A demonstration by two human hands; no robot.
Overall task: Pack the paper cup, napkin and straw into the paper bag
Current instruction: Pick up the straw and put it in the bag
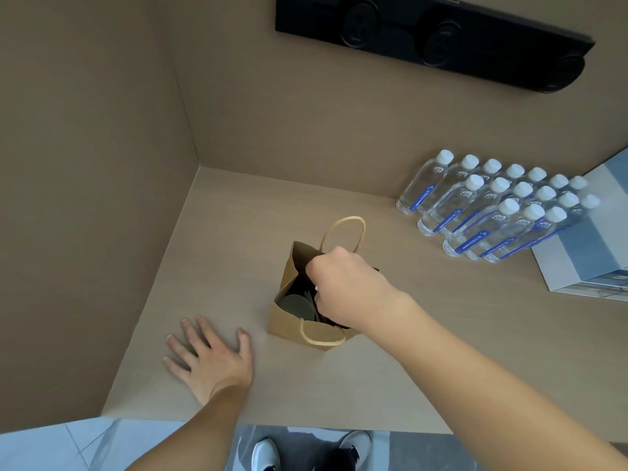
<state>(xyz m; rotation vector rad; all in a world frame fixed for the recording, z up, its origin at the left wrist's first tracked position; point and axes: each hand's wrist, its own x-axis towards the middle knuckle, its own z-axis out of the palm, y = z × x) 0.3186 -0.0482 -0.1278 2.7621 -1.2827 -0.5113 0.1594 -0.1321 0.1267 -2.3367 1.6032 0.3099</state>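
Note:
A small brown paper bag [289, 326] with twine handles stands upright and open on the counter. Inside it I see the round top of a paper cup [299, 305] in shadow. My right hand [346, 287] reaches into the bag's mouth from the right, fingers curled downward and partly hidden inside; what they hold cannot be made out. My left hand [210, 355] lies flat on the counter to the left of the bag, fingers spread, holding nothing. No napkin or straw shows outside the bag.
Several rows of clear water bottles [492, 212] with white caps stand at the back right, next to a white and blue box [588, 256]. A black panel [441, 32] hangs on the back wall. A side wall closes off the left. The counter's front edge [272, 421] is near me.

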